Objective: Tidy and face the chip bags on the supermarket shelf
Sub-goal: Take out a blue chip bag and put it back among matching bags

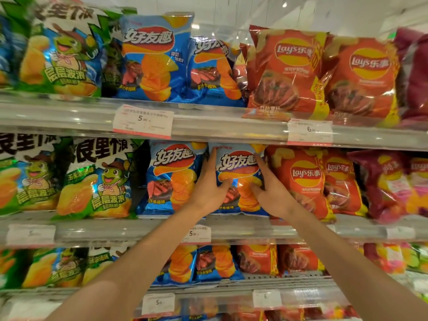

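Observation:
A blue chip bag (238,169) stands upright on the middle shelf (243,228), its front label facing me. My left hand (209,186) grips its left edge, thumb across the front and fingers reaching behind. My right hand (269,187) grips its right edge the same way. A matching blue bag (172,179) stands just to its left. Red Lay's bags (303,181) stand to its right, touching my right hand's back.
Green-and-white bags (97,179) fill the left of the middle shelf, purple bags (391,184) the right. The upper shelf (208,121) carries blue and red bags close overhead, with price tags (143,121) on its rail. A lower shelf (266,281) holds more bags.

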A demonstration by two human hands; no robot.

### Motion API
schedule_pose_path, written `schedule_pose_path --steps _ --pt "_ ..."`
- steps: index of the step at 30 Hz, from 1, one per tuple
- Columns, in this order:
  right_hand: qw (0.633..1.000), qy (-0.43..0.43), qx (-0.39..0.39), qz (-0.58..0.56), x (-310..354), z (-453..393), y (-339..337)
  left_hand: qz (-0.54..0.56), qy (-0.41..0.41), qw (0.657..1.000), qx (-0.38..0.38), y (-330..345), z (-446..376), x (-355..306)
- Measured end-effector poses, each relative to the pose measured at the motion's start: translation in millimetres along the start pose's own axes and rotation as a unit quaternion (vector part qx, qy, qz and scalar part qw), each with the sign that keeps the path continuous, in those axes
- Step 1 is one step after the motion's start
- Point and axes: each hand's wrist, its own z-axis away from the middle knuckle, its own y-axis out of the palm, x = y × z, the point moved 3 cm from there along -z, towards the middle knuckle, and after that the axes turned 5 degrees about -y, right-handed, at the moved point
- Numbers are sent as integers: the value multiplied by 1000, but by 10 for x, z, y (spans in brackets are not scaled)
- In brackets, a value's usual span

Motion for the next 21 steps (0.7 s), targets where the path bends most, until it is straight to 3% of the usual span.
schedule_pose_path --steps 2,4,8,14,17,21 --pt "999 7 -27 26 11 48 -6 -26 38 999 -16 -91 169 62" --pt "993 -8 -72 89 84 85 15 -109 92 987 -78 -288 316 147" --pt "952 -90 -119 268 362 60 244 -289 185 919 -194 -708 350 240" --pt "921 -63 -88 375 429 -169 693 -474 97 867 -119 -798 126 516" --pt "911 -75 -84 396 296 -171 692 -508 90 847 -131 -788 134 641" --pt "915 -65 -74 390 283 -202 723 -513 64 845 -136 -745 69 671"
